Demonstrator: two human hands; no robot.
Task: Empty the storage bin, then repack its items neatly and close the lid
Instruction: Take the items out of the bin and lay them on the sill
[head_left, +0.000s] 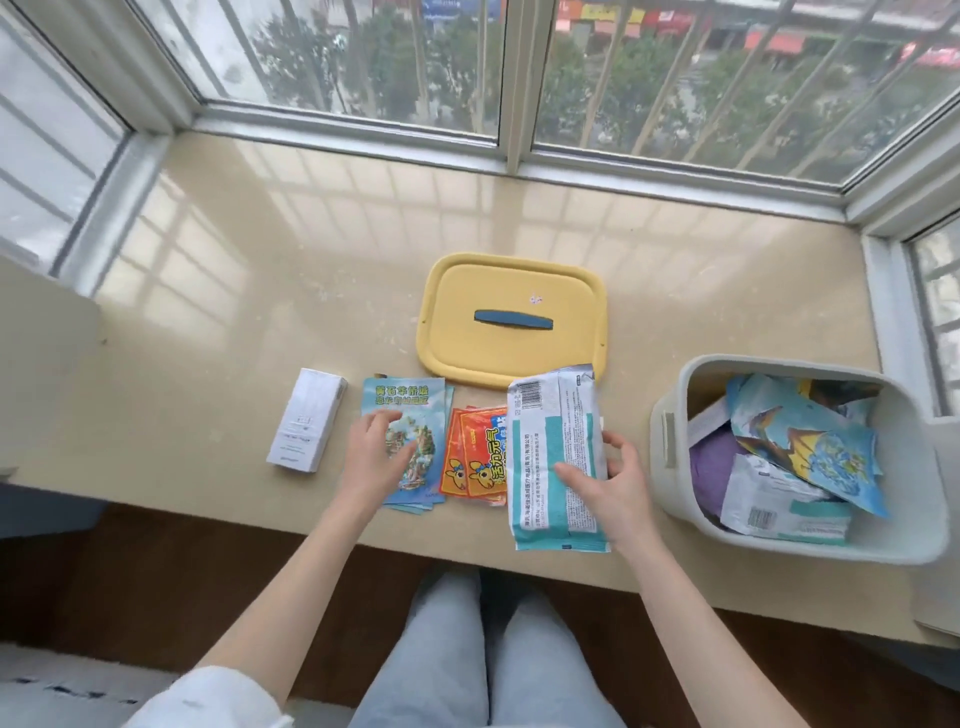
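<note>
The pale grey storage bin stands open at the right of the sill, holding blue illustrated leaflets, a white-and-teal packet and something purple. Its yellow lid with a dark blue handle lies flat behind the laid-out items. My right hand grips a white-and-teal wipes packet, holding it just above the sill. My left hand rests with spread fingers on a stack of blue leaflets. Orange sachets lie between leaflets and packet. A white box lies at the left.
The beige stone sill is bounded by window frames at the back and on both sides. Its front edge runs just before my knees. A beige wall block stands at the far left.
</note>
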